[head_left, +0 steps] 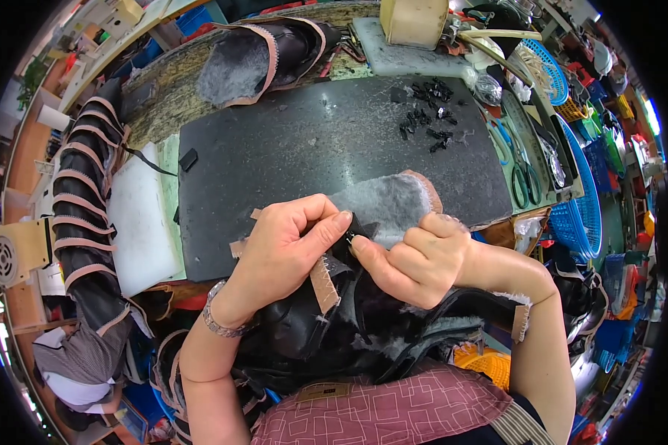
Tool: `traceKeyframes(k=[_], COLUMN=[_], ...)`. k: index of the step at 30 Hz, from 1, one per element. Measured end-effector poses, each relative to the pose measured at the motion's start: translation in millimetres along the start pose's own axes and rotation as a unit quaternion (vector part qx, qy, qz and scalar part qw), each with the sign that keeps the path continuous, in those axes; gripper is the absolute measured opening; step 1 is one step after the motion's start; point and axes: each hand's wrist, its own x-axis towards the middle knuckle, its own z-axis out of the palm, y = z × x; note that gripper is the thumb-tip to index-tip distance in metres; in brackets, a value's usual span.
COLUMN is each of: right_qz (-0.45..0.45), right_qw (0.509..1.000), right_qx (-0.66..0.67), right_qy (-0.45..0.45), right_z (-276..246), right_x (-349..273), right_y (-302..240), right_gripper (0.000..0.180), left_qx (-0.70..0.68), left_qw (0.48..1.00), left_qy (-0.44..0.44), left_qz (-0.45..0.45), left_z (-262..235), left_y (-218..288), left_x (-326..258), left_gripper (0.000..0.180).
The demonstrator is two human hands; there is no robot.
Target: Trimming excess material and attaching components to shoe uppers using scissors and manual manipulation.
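Note:
Over the near edge of a dark work board (pixel 289 141), my left hand (pixel 293 248) and my right hand (pixel 419 263) meet fingertip to fingertip. Both are closed in a pinch on a black shoe upper (pixel 297 326) lined with grey fur (pixel 384 204). A small dark part with a shiny bit (pixel 349 236) shows between the fingertips; its exact kind is too small to make out. Tan stitched edging (pixel 324 285) hangs below my left hand. More black uppers are bunched under my hands, above a maroon patterned apron (pixel 393 400). Small black pieces (pixel 430 111) lie scattered at the board's far right.
A long overlapping row of black uppers (pixel 85 196) runs along the left, beside a white slab (pixel 145 215). Another fur-lined upper (pixel 237 63) lies at the back. Scissors (pixel 525 174) rest right of the board, near a blue basket (pixel 579 200). A person (pixel 89 363) is at lower left.

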Motion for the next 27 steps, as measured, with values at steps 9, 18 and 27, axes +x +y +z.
traceKeyframes(k=[9,18,27], right_qz=[-0.075,-0.082,-0.033], right_qw=[0.996,0.996,0.993], right_qx=[0.043,0.037,0.113], right_qy=[0.015,0.022,-0.030], right_z=[0.3,-1.8,-6.6], right_x=[-2.7,-5.5,26.7], right_y=[6.8,6.5,12.9], right_gripper=[0.021,0.026,0.028], left_qx=[-0.016,-0.032,-0.024], left_qw=[1.000,0.999,0.999], left_qy=[0.006,0.007,-0.001], left_qz=[0.010,-0.002,-0.024], left_z=[4.2,7.3,-22.8], left_y=[-4.1,-2.7,18.4], left_x=[-0.9,1.1,12.1], left_gripper=[0.023,0.024,0.014])
